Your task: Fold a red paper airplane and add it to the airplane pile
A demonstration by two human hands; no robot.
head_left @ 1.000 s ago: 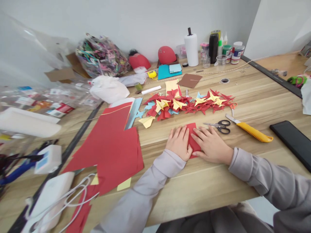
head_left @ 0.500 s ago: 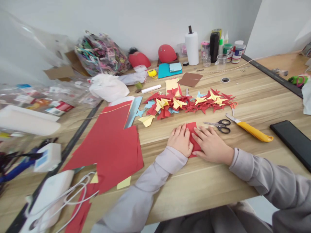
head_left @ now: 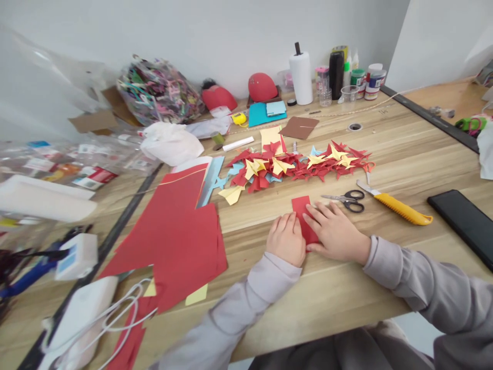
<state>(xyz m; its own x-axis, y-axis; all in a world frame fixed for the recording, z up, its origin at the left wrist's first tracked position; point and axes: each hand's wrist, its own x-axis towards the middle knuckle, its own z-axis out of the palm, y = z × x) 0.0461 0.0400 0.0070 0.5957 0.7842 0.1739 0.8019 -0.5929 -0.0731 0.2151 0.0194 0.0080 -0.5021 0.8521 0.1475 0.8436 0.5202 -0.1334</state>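
A narrow folded strip of red paper [head_left: 301, 205] lies on the table in front of me. My left hand [head_left: 285, 237] is at its left edge, fingers curled and pressed onto the lower part, with the thumb mostly hidden. Spread across the paper's right side is my right hand [head_left: 333, 231], flat and open. Just beyond the right fingers lie black-handled scissors [head_left: 348, 199]. A yellow-handled craft knife [head_left: 402, 208] rests to their right. Behind the paper is a pile of folded paper planes [head_left: 262, 167] in red, yellow and light blue.
Large red paper sheets [head_left: 181, 241] cover the left side. A white power strip [head_left: 79, 318] with cables sits at the near left. A black phone [head_left: 462, 223] lies at the right. Bottles and jars [head_left: 358, 82] stand along the back wall, near a white roll [head_left: 301, 77].
My left hand has drawn down toward me along the paper, its fingers more curled, uncovering more of the strip's far end. My right hand stays almost in place.
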